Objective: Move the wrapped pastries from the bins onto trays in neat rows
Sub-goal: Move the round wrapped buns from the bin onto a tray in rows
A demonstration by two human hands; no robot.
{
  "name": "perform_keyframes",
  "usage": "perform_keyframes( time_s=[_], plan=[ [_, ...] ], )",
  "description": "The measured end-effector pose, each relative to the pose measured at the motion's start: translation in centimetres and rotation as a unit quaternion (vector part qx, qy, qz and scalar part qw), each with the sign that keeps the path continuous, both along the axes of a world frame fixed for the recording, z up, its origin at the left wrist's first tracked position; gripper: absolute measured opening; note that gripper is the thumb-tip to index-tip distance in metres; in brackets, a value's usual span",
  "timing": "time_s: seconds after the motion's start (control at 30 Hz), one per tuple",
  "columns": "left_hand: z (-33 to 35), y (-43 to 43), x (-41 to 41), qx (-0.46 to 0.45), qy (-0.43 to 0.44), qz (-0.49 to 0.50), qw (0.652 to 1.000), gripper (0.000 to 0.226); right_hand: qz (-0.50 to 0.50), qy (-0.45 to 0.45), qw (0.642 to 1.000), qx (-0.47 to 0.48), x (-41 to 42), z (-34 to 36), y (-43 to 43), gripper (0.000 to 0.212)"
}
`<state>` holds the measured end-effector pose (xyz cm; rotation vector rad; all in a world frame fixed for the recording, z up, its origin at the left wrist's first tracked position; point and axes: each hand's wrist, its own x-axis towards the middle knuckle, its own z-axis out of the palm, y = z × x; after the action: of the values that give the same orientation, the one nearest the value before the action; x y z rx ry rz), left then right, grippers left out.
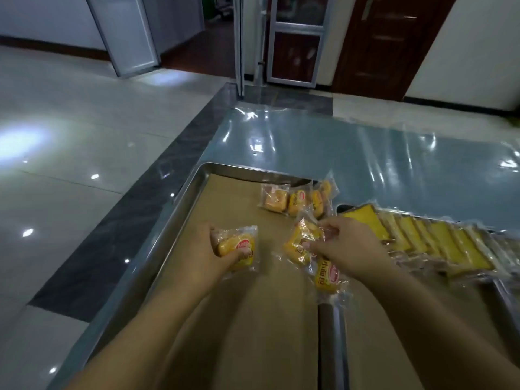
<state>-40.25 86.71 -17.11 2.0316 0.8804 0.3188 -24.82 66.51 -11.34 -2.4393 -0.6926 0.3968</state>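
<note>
A steel tray (pixel 180 198) lined with brown paper lies in front of me. Three wrapped yellow pastries (pixel 295 202) stand in a short row at its far right corner. My left hand (pixel 216 249) is closed around one wrapped pastry (pixel 242 244) above the tray's middle. My right hand (pixel 349 249) pinches the wrapper of another pastry (pixel 299 244) just right of it. A further pastry (pixel 329 274) hangs under that wrist, over the tray's right rim.
A second tray (pixel 503 294) on the right holds a slanted row of several wrapped yellow pastries (pixel 433 237). Both trays rest on a table under shiny clear plastic (pixel 337 142). Tiled floor lies to the left; doors stand behind.
</note>
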Motion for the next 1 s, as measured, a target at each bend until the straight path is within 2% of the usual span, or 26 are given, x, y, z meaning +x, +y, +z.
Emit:
perform_keyframes(
  time_s=[0.13,0.33,0.57,0.67,0.73,0.83,0.9,1.0],
  plan=[
    [-0.1,5.4,1.5,0.034,-0.004,0.001,0.999,0.057,0.008,0.009,0.999,-0.031,1.0,-0.5,6.2,0.035],
    [-1.2,11.5,6.4,0.142,-0.026,-0.001,0.99,0.055,0.036,0.012,0.997,-0.071,5.0,-1.9,15.2,0.033],
    [-4.8,16.2,12.2,0.291,-0.022,0.021,0.956,0.054,0.074,0.076,0.99,-0.097,10.9,-5.1,23.4,0.033],
    [-6.1,16.6,13.4,0.328,-0.025,-0.002,0.944,0.053,0.08,0.131,0.986,-0.062,12.1,-6.7,25.0,0.03],
    [-6.9,16.4,13.6,0.323,-0.027,-0.027,0.945,0.052,0.081,0.164,0.983,-0.024,12.6,-7.3,25.3,0.042],
    [-8.0,16.2,13.1,0.257,0.003,-0.078,0.963,0.051,0.068,0.175,0.982,0.011,13.1,-7.7,24.5,0.075],
    [-8.5,16.1,12.5,0.228,0.002,-0.107,0.968,0.054,0.058,0.175,0.982,0.039,13.3,-7.9,23.4,0.079],
    [-8.6,15.5,11.9,0.232,-0.01,-0.133,0.964,0.05,0.034,0.144,0.988,0.051,13.2,-8.5,22.0,0.08]
  ],
)
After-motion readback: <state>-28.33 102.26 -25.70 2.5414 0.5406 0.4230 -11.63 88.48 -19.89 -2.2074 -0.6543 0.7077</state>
